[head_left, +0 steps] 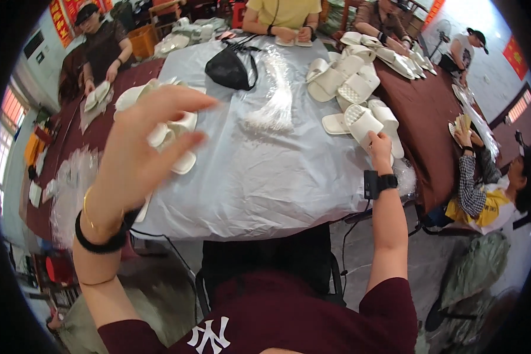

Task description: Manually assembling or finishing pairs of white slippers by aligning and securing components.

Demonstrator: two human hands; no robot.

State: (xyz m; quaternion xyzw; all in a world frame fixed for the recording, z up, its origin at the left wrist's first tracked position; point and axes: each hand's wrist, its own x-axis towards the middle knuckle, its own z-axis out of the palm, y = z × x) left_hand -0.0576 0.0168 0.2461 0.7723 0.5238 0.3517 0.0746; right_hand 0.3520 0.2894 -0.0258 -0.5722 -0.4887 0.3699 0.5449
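Table with white slippers, two hands at work.

Table (419,118), centre frame, under a pale plastic sheet (265,171); slipper pile (354,88) upper right; black bag (229,69) upper centre; clear bag bundle (272,103) just right of it. Left hand (141,147), left of centre, raised and blurred, fingers spread open, holding nothing, with more slippers (174,138) behind it. Right hand (380,147), right of centre, closed on a slipper (363,123) at the pile's near edge.
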